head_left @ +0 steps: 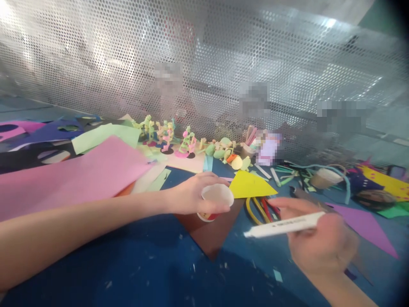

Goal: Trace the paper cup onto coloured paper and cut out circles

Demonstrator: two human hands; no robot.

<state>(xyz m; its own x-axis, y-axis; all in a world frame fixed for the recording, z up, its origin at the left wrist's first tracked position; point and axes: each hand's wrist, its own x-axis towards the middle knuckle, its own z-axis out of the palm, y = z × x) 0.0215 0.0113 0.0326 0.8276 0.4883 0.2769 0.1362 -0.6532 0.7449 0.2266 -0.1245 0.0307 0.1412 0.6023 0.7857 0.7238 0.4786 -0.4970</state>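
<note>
Perforated panel (128, 64): grey, metallic sheen, regular round holes, standing along the far side. Blue table (143, 264): smooth, flat, littered with fine pale flecks. Pink sheet (79, 179): broad, thin, matt, at the left, near a pale green sheet (108, 136) with an uneven edge. Right hand (322, 238): closed around the white marker, slightly blurred. Left hand (188, 196): curved around the paper cup, thumb along the near side. Brown sheet (212, 238): flat, pointed corner toward the wearer, below the cup. Purple sheet (361, 230): sharp-cornered, beyond the right hand. White marker (284, 227): slim, straight body tapering at its left end; lettering illegible; tip apart from the cup. Yellow paper (251, 183): triangular, crisp edges, just beside the cup. Paper cup (217, 195): round white rim, mouth visible, red print on the wall; contact with the sheet below cannot be determined. Yellow handle (262, 211): looped, smooth, between the hands, red handles alongside. Paper scrap (277, 276): pale blue, small, four-sided, on the table near the right hand.
</note>
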